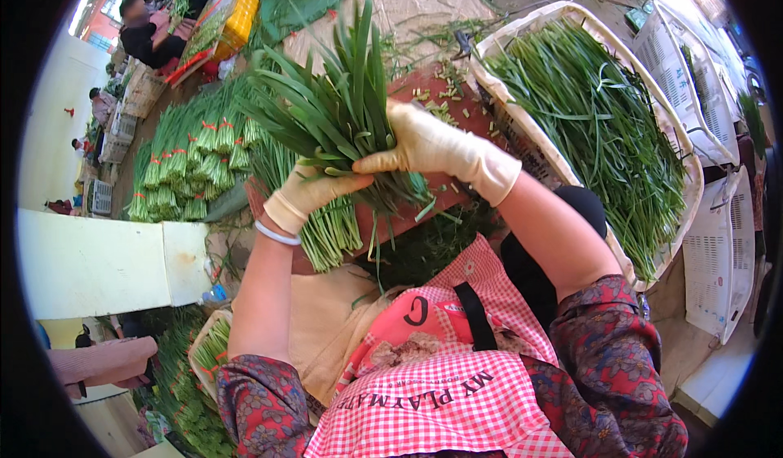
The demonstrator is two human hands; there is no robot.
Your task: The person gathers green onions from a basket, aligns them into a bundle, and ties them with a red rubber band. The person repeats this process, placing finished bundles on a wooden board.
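Observation:
Both hands wear pale rubber gloves and meet around a loose bunch of Chinese chives [342,100], its leaves fanned upward and away from me. My right hand [428,143] grips the bunch from the right, thumb across the lower part. On the other side, my left hand [315,192] holds the base, its fingers mostly hidden beneath the leaves. Shorter dark leaves hang under the right palm. Below my left hand, a pile of chives with pale stems [330,235] lies on a reddish board [394,228].
A lined crate [694,183] full of loose chives stands at right, beside white plastic crates [716,256]. Tied bundles [202,152] with red bands are stacked at left. Cut stem pieces [443,112] litter the board. A person [150,36] sits by a yellow crate [238,20].

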